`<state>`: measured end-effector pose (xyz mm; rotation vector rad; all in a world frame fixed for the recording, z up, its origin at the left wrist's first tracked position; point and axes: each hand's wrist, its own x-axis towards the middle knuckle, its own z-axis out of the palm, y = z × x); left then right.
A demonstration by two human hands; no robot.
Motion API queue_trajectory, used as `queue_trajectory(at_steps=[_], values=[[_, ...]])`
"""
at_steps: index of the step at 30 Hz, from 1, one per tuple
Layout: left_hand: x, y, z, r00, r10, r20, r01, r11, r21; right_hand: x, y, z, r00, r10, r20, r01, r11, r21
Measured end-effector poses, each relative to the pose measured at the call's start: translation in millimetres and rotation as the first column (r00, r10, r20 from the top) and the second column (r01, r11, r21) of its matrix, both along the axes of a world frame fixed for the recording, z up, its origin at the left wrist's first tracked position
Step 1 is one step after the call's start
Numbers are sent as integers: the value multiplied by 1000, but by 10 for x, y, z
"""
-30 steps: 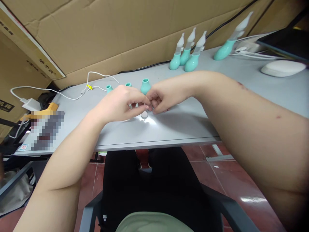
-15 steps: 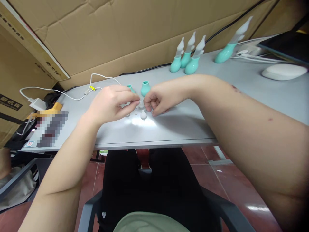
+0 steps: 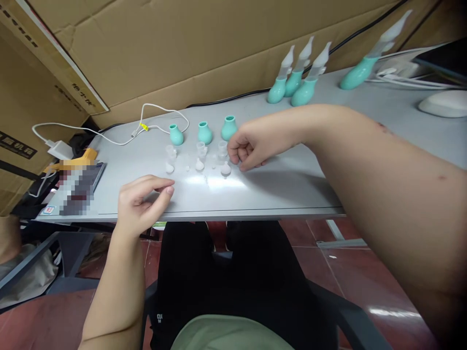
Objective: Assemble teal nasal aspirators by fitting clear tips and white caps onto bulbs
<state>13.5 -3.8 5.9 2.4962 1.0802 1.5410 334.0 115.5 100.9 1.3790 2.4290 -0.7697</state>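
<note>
My left hand hovers near the table's front edge. Its index finger and thumb are slightly apart, with nothing seen between them. My right hand rests on the table with curled fingers, close beside a clear plastic cup. Whatever lies between its fingertips is hidden or too small to name. Three teal rubber bulbs with open necks, among them the left bulb, stand in a row. Before them are two more clear cups and three white nozzle tips. Tiny white pieces lie between the tips.
Several assembled nasal aspirators with teal bulbs stand at the back right. A white cable and a phone-like slab, partly blurred out, lie on the left. A white computer mouse is far right. Cardboard walls the rear.
My left hand has drawn back from the row of parts toward the lower left, uncovering the bulbs, cups and tips. The right hand stays in nearly the same place beside the parts.
</note>
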Motion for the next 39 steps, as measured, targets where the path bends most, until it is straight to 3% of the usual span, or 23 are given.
queue_trajectory(at_steps=[6,10,14,17,22,27,29,32,36,39], values=[[-14,-82,18,996,65,-54,-77,956,-282,21,5,9,999,-43,-1,43,999,6],[-14,-87,56,992,124,11,-102,862,-496,49,-52,81,997,-77,-16,78,993,85],[-37,-72,46,981,165,98,-68,776,-627,108,-73,166,990,-121,-76,129,986,103],[-71,-63,18,971,182,154,-30,733,-679,126,-84,200,985,-130,-109,143,982,119],[-106,-60,11,961,206,187,-15,710,-704,78,-168,215,970,-112,-216,147,977,154],[-96,-48,22,951,222,214,2,689,-725,60,-186,116,920,42,-391,56,970,237],[-85,-38,20,943,238,233,10,678,-735,32,-181,51,862,153,-482,10,948,317],[-73,-20,13,938,242,247,25,666,-746,-81,-213,-24,792,319,-521,-35,875,482],[-71,-1,14,948,218,233,31,665,-746,-341,-305,-53,841,419,-341,-141,780,609],[-64,0,24,949,210,236,40,660,-750,-549,-304,-49,887,435,-155,-252,738,626]])
